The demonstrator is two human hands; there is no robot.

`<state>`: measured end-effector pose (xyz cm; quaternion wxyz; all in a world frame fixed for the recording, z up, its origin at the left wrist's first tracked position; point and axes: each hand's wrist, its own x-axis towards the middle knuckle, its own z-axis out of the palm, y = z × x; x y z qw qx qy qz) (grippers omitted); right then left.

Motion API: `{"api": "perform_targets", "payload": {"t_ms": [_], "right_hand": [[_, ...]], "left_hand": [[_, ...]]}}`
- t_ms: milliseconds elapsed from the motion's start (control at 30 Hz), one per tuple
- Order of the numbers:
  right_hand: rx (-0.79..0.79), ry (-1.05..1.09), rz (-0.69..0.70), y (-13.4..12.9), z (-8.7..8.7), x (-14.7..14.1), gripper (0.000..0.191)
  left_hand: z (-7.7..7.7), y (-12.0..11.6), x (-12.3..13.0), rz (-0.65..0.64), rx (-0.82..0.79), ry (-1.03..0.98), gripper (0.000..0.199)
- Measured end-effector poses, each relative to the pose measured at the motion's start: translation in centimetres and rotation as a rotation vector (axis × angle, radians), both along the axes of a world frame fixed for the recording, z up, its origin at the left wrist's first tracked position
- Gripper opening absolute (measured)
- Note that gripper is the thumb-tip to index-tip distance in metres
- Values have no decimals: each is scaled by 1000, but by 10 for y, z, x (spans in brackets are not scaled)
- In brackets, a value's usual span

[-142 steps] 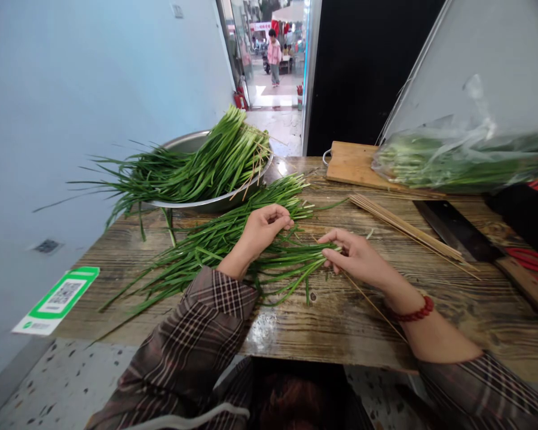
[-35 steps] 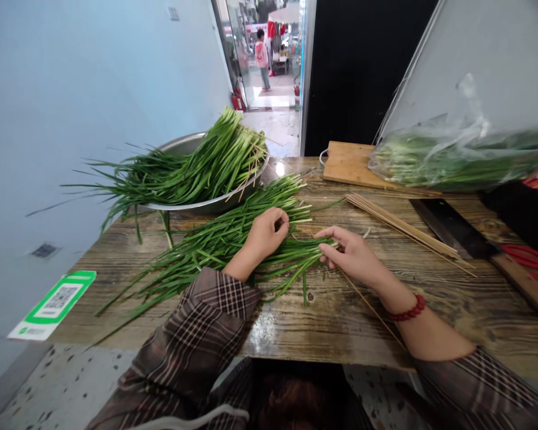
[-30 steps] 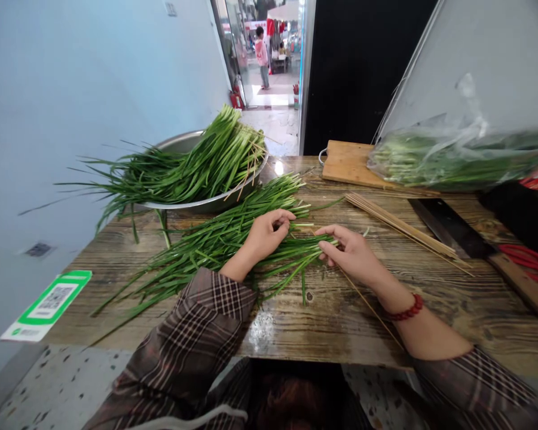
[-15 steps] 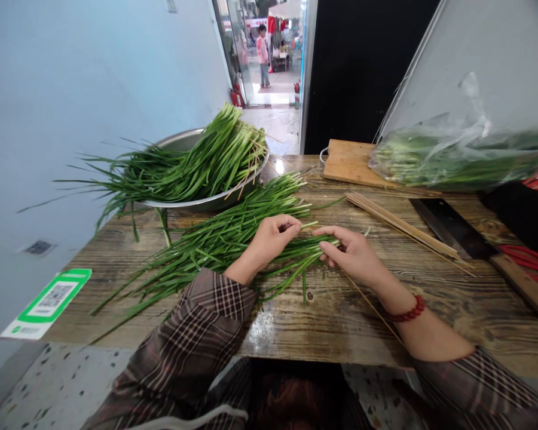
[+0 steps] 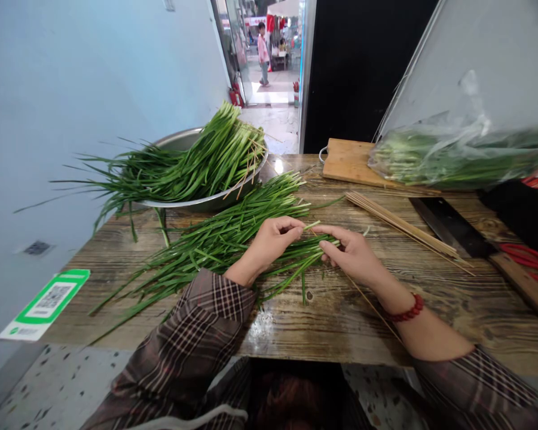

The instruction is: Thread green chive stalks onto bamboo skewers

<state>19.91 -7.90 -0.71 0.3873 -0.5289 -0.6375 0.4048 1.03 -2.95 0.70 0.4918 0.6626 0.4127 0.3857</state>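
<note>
My left hand [image 5: 271,243] pinches a single garlic chive stalk between thumb and forefinger, its pale end poking out toward the right. My right hand [image 5: 352,254] is closed on a small bunch of chives [image 5: 291,263] by their white ends, together with a thin bamboo skewer [image 5: 372,307]. The skewer runs from under the right palm down toward the table's front edge, and what looks like its tip shows between the two hands. Loose chives [image 5: 224,233] lie in a pile beneath and behind my left hand, leaves pointing left.
A metal basin [image 5: 206,203] heaped with skewered chives stands at back left. Bamboo skewers [image 5: 399,227], a cleaver [image 5: 448,224] and red-handled scissors [image 5: 529,260] lie to the right. Behind are a cutting board [image 5: 347,161] and bagged chives [image 5: 457,158]. A QR card [image 5: 49,303] hangs at the left edge.
My left hand has shifted slightly right, bringing the pinched chive nearer the right fingertips. The right hand has barely moved and keeps its hold.
</note>
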Motion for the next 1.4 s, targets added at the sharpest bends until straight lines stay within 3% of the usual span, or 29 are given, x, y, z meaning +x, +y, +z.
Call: {"api": "perform_targets", "payload": {"t_ms": [400, 667, 800, 933, 1000, 1133, 1200, 1400], "right_hand": [[-5, 74, -16, -1, -2, -2, 64], [-4, 59, -14, 0, -5, -3, 44], [5, 80, -12, 1, -8, -4, 27], [-13, 81, -6, 1, -9, -4, 24], [-26, 81, 0, 1, -8, -3, 24], [-43, 76, 0, 1, -5, -3, 27], [-46, 74, -1, 1, -5, -3, 29], [-50, 76, 13, 1, -4, -4, 28]], "left_hand": [[0, -1, -1, 0, 223, 138, 13], [0, -2, 0, -33, 280, 180, 13], [-3, -6, 4, -106, 256, 173, 13], [-3, -4, 2, -165, 245, 206, 16], [-2, 3, -5, -111, 279, 240, 18], [-7, 28, -32, 218, 502, 431, 21], [-11, 38, -44, 318, 596, 600, 22], [-14, 41, -45, 287, 663, 970, 21]]}}
